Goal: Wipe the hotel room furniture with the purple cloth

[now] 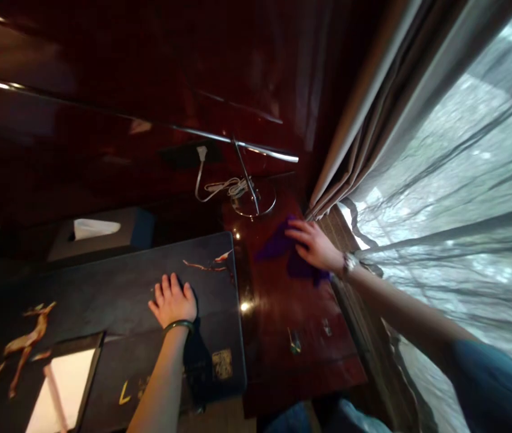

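Cloth: purple, lying on the glossy red-brown table near its far right corner, just before the lamp base and beside the curtain
Head view, right hand: flat on the cloth; fingers stretched out and close together, pressing, not gripping
Head view, left hand: palm down on the dark desk mat; fingers slightly spread, holding nothing
Risk, lamp: the base and the white cable sit just beyond the cloth; a push further out could likely knock or snag them
Risk, small things: two small objects lie nearer on the table; a wide sweep might brush them off
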A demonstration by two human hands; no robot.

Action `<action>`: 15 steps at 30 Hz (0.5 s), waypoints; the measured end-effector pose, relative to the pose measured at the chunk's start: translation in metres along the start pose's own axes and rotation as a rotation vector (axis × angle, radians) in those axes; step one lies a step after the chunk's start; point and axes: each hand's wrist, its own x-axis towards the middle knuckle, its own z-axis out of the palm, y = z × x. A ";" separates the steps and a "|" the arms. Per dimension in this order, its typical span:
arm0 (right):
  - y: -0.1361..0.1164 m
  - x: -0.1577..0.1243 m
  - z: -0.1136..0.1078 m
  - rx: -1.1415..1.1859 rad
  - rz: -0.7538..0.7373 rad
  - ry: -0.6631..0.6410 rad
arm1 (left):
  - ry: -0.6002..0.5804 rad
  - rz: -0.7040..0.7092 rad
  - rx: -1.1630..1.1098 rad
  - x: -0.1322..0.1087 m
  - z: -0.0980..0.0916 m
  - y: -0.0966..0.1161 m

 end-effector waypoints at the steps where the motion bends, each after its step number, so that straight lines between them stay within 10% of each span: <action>1: 0.017 0.037 -0.008 -0.147 0.024 0.121 | -0.002 0.000 0.000 0.000 0.000 0.001; 4: 0.037 0.112 0.011 -0.364 0.264 0.211 | -0.010 0.005 0.002 -0.001 0.002 0.000; 6: 0.015 0.107 0.052 -0.386 0.204 0.153 | -0.001 0.010 0.002 -0.001 0.004 -0.001; 11: -0.092 -0.067 0.184 -0.111 -0.209 -0.218 | 0.026 0.040 -0.038 -0.003 0.006 -0.002; 15: -0.134 -0.172 0.199 0.217 -0.073 -0.301 | 0.026 0.083 -0.081 -0.006 0.004 -0.001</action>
